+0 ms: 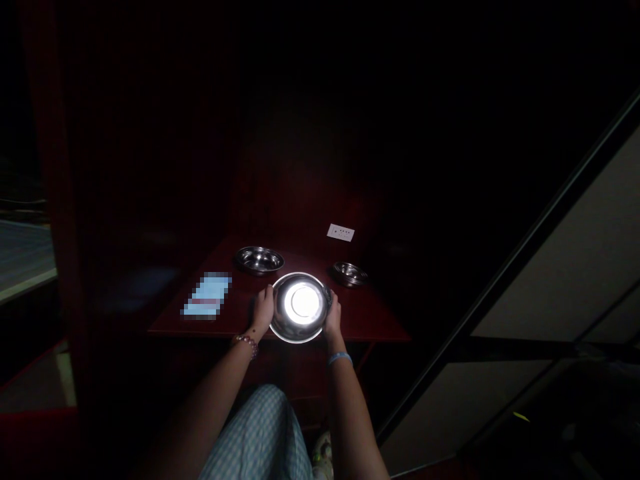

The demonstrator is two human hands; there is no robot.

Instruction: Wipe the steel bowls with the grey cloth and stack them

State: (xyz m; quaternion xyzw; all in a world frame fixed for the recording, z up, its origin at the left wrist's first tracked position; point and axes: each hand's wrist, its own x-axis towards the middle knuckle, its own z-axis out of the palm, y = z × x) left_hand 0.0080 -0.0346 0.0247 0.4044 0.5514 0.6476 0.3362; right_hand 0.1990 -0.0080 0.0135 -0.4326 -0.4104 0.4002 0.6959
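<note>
A shiny steel bowl [285,327] is held between both hands over the front edge of the dark red table [240,313]. My left hand [264,309] grips its left rim, fingers closed on it. On the opposite rim, my right hand [333,316] is closed in the same way. Bright light glares off the bowl's round centre; whether this is its inside or its underside I cannot tell. Behind it to the left sits a second steel bowl [259,261], facing up. A smaller steel bowl or stack of bowls [350,274] stands to the right.
A blurred-out bright rectangle [207,295] lies on the table at the left. On the dark back panel there is a white card or plate [341,232] with small marks. Pale panels [565,247] stand at the right. My knee [265,433] is below the table edge.
</note>
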